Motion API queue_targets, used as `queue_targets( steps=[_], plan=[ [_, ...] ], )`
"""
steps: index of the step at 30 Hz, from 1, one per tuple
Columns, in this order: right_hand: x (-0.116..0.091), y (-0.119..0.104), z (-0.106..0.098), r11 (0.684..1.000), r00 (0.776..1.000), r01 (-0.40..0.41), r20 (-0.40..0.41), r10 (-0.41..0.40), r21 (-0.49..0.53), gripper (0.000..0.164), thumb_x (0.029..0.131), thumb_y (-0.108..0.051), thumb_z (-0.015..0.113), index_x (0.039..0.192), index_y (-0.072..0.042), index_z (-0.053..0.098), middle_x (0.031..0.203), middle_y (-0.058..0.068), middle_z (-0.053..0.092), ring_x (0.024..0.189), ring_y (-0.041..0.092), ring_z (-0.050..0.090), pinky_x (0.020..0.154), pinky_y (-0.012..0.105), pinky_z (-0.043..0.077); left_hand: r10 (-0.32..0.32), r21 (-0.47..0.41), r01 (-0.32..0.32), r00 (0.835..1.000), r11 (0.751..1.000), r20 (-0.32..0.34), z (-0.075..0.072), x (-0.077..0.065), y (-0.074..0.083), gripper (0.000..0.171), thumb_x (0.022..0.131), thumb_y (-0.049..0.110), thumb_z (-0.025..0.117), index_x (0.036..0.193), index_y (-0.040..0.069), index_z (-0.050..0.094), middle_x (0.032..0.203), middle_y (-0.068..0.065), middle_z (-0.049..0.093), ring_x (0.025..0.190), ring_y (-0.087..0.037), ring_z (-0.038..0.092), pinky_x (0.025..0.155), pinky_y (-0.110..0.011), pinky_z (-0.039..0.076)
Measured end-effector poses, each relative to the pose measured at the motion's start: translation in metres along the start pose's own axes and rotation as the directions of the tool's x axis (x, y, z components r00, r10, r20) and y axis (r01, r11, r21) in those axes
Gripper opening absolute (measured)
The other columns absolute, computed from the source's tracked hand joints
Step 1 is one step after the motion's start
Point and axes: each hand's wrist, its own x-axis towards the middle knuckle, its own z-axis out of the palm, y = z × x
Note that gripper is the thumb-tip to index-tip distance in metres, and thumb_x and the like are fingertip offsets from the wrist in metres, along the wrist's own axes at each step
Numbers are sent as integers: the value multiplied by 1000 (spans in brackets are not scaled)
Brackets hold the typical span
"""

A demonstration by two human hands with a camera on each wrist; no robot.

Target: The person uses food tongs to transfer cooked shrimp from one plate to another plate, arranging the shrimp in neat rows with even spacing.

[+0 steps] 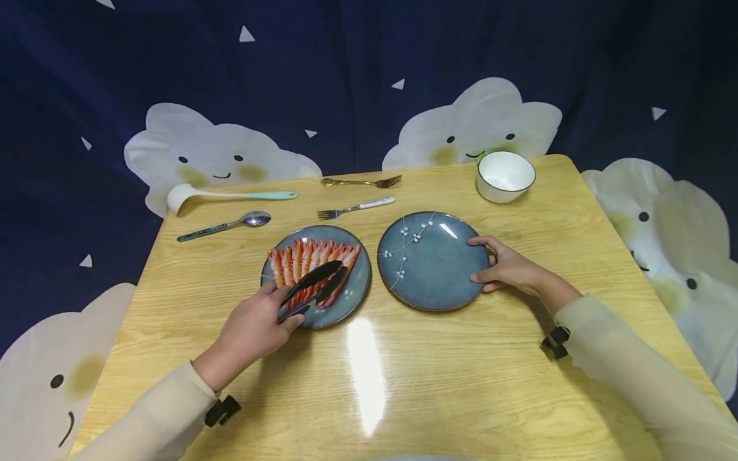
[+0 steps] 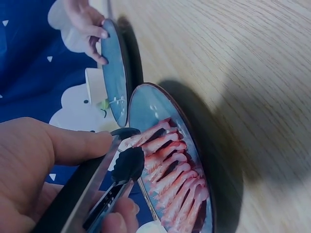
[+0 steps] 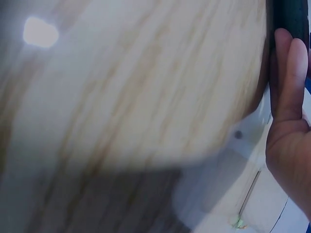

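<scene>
Flanking close-set plates [image 1: 359,291], left hand [image 1: 254,325] grips tongs [image 1: 316,274] over shrimp [image 1: 296,257]; right hand [image 1: 511,267] pinches right plate's [image 1: 435,272] rim.

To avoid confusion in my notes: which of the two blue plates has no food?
The plate whose rim the right hand grips; the other plate, under the black tongs, carries shrimp.

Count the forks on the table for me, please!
2. The gold fork lies near the far edge of the table; the white-handled fork lies just in front, beyond the shrimp plate. No others show.
</scene>
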Motion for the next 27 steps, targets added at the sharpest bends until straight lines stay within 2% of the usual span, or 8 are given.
queue_targets(
  steps=[9, 11, 14, 17, 20, 22, 23, 27],
  plan=[
    [1, 1, -1, 1000, 1000, -7, -4, 7, -2, 86, 67, -9, 74, 134, -20, 23, 77, 11, 28, 65, 22, 53, 62, 41, 49, 4, -12, -4, 1000, 1000, -7, 0, 1, 0, 54, 77, 33, 64, 117, 0, 52, 103, -15, 51, 75, -26, 56, 61, -42, 44],
    [1, 0, 0, 1000, 1000, -7, -5, 7, -6, 85, 67, -8, 74, 134, -20, 23, 78, 11, 29, 65, 22, 53, 62, 41, 49, -3, -44, 3, 1000, 999, 2, 0, 1, -1, 52, 78, 33, 64, 117, 0, 53, 101, -14, 52, 76, -26, 56, 62, -41, 44],
    [0, -1, 1, 1000, 1000, -2, -3, 2, -9, 84, 68, -7, 73, 134, -19, 22, 78, 13, 31, 66, 22, 54, 62, 41, 49, -23, -121, 27, 999, 992, 32, 0, 2, -3, 52, 79, 32, 63, 118, -1, 52, 110, -18, 51, 88, -30, 55, 68, -42, 43],
    [-2, -2, 1, 1000, 1000, -3, -3, 3, -9, 83, 69, -6, 72, 134, -19, 22, 79, 13, 32, 67, 22, 54, 62, 41, 49, -56, -221, 71, 996, 973, 74, 0, 3, -5, 52, 81, 34, 61, 118, -1, 51, 121, -21, 45, 96, -30, 52, 70, -41, 42],
    [-3, -3, 2, 1000, 1000, -7, -8, 7, -6, 83, 69, -5, 72, 134, -18, 22, 79, 13, 32, 67, 22, 54, 62, 40, 49, -77, -327, 111, 990, 939, 114, 0, 6, -5, 54, 81, 38, 59, 119, 2, 52, 121, -19, 46, 92, -25, 51, 68, -37, 41],
    [-4, -3, 3, 1000, 1000, -7, -16, 7, -5, 82, 69, -4, 72, 134, -18, 23, 78, 13, 32, 66, 21, 54, 61, 39, 49, -80, -408, 129, 988, 904, 135, 0, 10, -2, 54, 80, 41, 58, 119, 4, 52, 118, -15, 49, 91, -22, 50, 69, -35, 41],
    [-4, -3, 3, 1000, 1000, -7, -20, 7, -2, 82, 69, -4, 72, 134, -18, 23, 78, 13, 32, 65, 21, 54, 61, 39, 49, -82, -459, 144, 985, 877, 152, 0, 12, 0, 54, 80, 42, 59, 120, 6, 52, 112, -14, 51, 86, -22, 51, 66, -35, 42],
    [-2, -2, 6, 1000, 1000, -6, -27, 7, 18, 82, 70, -4, 71, 134, -19, 22, 79, 14, 35, 63, 20, 54, 60, 38, 49, -71, -639, 201, 972, 742, 223, 0, 27, 12, 54, 80, 39, 60, 122, 8, 49, 98, -12, 54, 71, -24, 56, 57, -38, 46]
  ],
)
